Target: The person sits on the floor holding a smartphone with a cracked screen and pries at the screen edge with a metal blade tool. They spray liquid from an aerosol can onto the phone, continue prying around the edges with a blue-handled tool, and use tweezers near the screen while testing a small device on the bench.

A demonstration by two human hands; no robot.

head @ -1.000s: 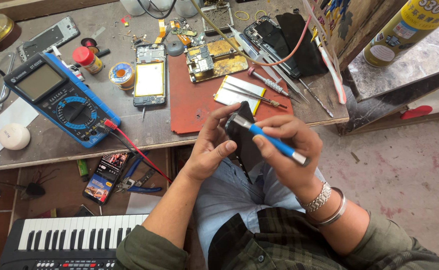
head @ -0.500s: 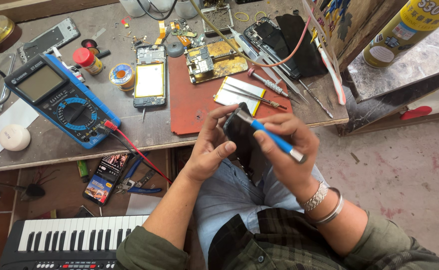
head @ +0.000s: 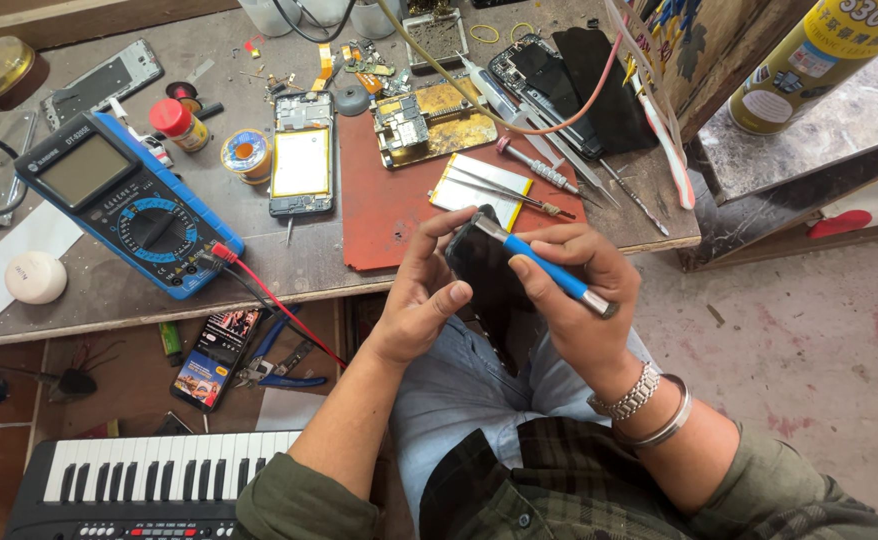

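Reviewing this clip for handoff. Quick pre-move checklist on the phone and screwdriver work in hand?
1. Left hand gripping black phone: ok.
2. Right hand holding blue screwdriver: ok.
3. Tip on the phone's top end: ok; seated in a screw: cannot tell.
4. Phone supported by the bench: not ok, held over the lap.
5. Red mat near for parts: ok.
6. Tweezers nearby on the mat: ok.

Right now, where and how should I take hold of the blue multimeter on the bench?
Judging by its pose, grip the blue multimeter across its long side edges near the middle, coming from above. It lies flat, face up and tilted diagonally, and the red and black leads plug in at its lower right corner, so stay clear of that end.
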